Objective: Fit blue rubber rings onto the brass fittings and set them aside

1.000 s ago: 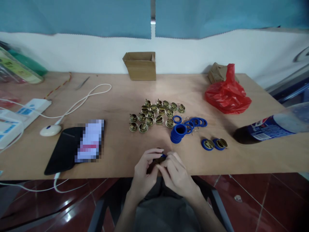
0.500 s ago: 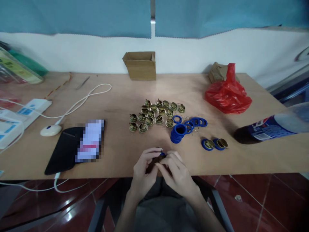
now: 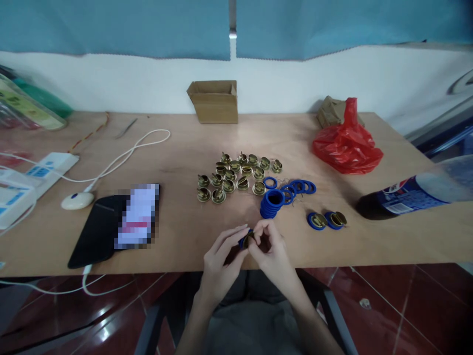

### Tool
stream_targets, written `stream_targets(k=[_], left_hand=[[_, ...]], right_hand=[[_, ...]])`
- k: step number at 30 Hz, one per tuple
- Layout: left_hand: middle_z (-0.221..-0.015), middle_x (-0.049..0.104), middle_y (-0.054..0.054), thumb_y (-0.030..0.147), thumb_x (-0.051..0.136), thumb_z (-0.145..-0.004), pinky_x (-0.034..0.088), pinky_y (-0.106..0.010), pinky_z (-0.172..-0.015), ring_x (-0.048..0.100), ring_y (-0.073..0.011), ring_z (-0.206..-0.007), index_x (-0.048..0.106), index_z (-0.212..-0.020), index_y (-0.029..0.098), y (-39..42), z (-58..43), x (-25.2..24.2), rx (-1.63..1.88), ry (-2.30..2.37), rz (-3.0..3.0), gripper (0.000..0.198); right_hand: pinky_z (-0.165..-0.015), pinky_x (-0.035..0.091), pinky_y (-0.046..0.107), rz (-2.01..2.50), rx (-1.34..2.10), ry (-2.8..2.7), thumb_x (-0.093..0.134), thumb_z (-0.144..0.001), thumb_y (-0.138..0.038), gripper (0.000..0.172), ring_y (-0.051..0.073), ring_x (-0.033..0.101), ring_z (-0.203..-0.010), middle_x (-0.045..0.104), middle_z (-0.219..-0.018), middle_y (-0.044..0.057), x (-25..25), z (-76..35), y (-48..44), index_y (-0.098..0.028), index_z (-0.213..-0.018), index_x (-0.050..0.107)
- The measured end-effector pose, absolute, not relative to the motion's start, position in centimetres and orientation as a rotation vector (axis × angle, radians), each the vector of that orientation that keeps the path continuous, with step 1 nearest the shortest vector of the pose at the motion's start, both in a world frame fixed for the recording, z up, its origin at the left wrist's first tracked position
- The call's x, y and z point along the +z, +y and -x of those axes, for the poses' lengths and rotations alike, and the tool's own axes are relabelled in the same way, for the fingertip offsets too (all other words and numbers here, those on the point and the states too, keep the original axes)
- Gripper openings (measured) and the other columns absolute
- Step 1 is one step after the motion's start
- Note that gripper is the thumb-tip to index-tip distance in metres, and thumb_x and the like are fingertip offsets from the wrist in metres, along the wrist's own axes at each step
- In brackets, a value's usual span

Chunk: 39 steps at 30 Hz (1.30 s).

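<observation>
Near the table's front edge, my left hand (image 3: 223, 255) is closed around the side of a small brass fitting with a blue ring (image 3: 247, 240). My right hand (image 3: 272, 249) pinches the same fitting from the right, and its fingertips hide part of it. Just beyond my hands stands a stack of blue rings (image 3: 271, 204), with loose blue rings (image 3: 301, 187) and thin wire pieces to its right. Several brass fittings with pale rims (image 3: 229, 186) stand in a group further back. Two brass fittings on blue rings (image 3: 325, 220) lie to the right.
On the left are a phone with a lit screen (image 3: 136, 217), a dark device, a white cable and a power strip (image 3: 55, 165). A cardboard box (image 3: 218, 108) stands against the wall. A red plastic bag (image 3: 347, 148) and a cola bottle (image 3: 399, 199) are on the right.
My right hand has lifted and turned slightly, and the fitting with its blue ring now shows more between the fingers. The left hand has barely moved.
</observation>
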State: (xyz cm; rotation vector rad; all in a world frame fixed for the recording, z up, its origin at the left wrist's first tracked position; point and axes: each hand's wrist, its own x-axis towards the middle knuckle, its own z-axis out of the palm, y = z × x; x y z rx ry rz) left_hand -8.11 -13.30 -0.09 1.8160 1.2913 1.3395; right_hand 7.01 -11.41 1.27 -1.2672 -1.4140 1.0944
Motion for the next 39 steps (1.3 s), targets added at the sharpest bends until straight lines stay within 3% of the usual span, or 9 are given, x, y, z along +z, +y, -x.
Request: stream_targets(k=[4, 8, 12, 15, 20, 25, 29, 32, 39], left_hand=[[-0.115, 0.074, -0.004, 0.010, 0.076, -0.085, 0.065, -0.024, -0.078, 0.074, -0.0171, -0.098, 0.069, -0.124, 0.028, -13.4, 7.9, -0.1, 1.372, 1.307, -1.723, 0.044], [-0.113, 0.072, -0.004, 0.020, 0.085, -0.078, 0.063, -0.027, -0.077, 0.072, -0.0196, -0.098, 0.070, -0.116, 0.026, -13.3, 7.8, -0.1, 1.370, 1.426, -1.613, 0.041], [-0.111, 0.066, -0.003, 0.020, 0.087, -0.076, 0.060, -0.026, -0.070, 0.064, -0.0117, -0.073, 0.071, -0.113, 0.027, -12.9, 7.9, 0.1, 1.262, 1.485, -1.634, 0.040], [-0.110, 0.064, -0.002, 0.017, 0.082, -0.079, 0.059, -0.026, -0.070, 0.057, -0.0090, -0.066, 0.072, -0.116, 0.029, -12.7, 8.0, 0.4, 1.184, 1.487, -1.677, 0.041], [-0.108, 0.066, -0.003, 0.013, 0.073, -0.083, 0.057, -0.025, -0.065, 0.058, -0.0103, -0.068, 0.068, -0.128, 0.028, -12.1, 8.1, 0.7, 1.097, 1.388, -1.635, 0.048], [-0.111, 0.067, -0.004, 0.010, 0.072, -0.083, 0.056, -0.024, -0.067, 0.060, -0.0106, -0.072, 0.070, -0.121, 0.026, -11.9, 8.3, 0.6, 1.056, 1.325, -1.591, 0.041], [-0.107, 0.068, -0.002, 0.011, 0.074, -0.081, 0.058, -0.025, -0.073, 0.063, -0.0115, -0.076, 0.067, -0.129, 0.028, -11.9, 8.7, 0.6, 1.016, 1.251, -1.578, 0.051], [-0.111, 0.067, -0.002, 0.012, 0.075, -0.081, 0.059, -0.026, -0.076, 0.066, -0.0129, -0.084, 0.065, -0.131, 0.030, -11.9, 9.0, 0.7, 1.010, 1.182, -1.563, 0.054], [-0.115, 0.068, -0.003, 0.013, 0.070, -0.086, 0.059, -0.029, -0.085, 0.069, -0.0147, -0.093, 0.069, -0.120, 0.028, -12.0, 8.9, 0.8, 0.996, 1.221, -1.563, 0.037]], right_hand=[[-0.058, 0.041, 0.022, 1.276, 1.032, -1.386, 0.059, -0.090, -0.017, 0.015, 0.011, 0.049, -0.061, 0.044, -0.072, -0.007, 1.4, -7.0, -11.8, -0.024, -0.089, 0.046], [-0.061, 0.044, 0.022, 1.283, 0.929, -1.288, 0.058, -0.096, -0.022, 0.010, 0.011, 0.053, -0.066, 0.049, -0.077, -0.004, 1.4, -7.4, -12.8, -0.023, -0.091, 0.049], [-0.060, 0.045, 0.022, 1.298, 0.860, -1.256, 0.058, -0.099, -0.025, 0.012, 0.011, 0.055, -0.064, 0.052, -0.075, -0.004, 1.5, -8.1, -13.2, -0.023, -0.090, 0.051], [-0.057, 0.043, 0.021, 1.324, 0.845, -1.363, 0.058, -0.100, -0.026, 0.010, 0.011, 0.054, -0.061, 0.051, -0.073, -0.005, 1.9, -8.6, -13.3, -0.023, -0.091, 0.054], [-0.053, 0.041, 0.022, 1.346, 0.836, -1.650, 0.058, -0.099, -0.025, 0.003, 0.011, 0.052, -0.057, 0.048, -0.069, -0.006, 2.5, -8.6, -13.2, -0.022, -0.100, 0.058], [-0.057, 0.045, 0.024, 1.390, 0.778, -1.731, 0.061, -0.099, -0.025, 0.014, 0.014, 0.057, -0.061, 0.054, -0.073, -0.005, 2.5, -7.9, -12.5, -0.022, -0.112, 0.056], [-0.066, 0.049, 0.026, 1.345, 0.676, -1.846, 0.053, -0.102, -0.019, 0.005, 0.016, 0.063, -0.072, 0.062, -0.084, 0.000, 2.6, -7.7, -12.2, -0.022, -0.102, 0.058], [-0.069, 0.049, 0.026, 1.310, 0.571, -1.928, 0.051, -0.103, -0.018, 0.013, 0.016, 0.064, -0.075, 0.065, -0.087, 0.002, 2.9, -8.5, -12.3, -0.022, -0.093, 0.058], [-0.068, 0.050, 0.023, 1.443, 0.301, -1.895, 0.058, -0.102, -0.024, 0.011, 0.013, 0.067, -0.070, 0.069, -0.083, 0.000, 3.7, -14.2, -12.3, -0.021, -0.092, 0.061]])
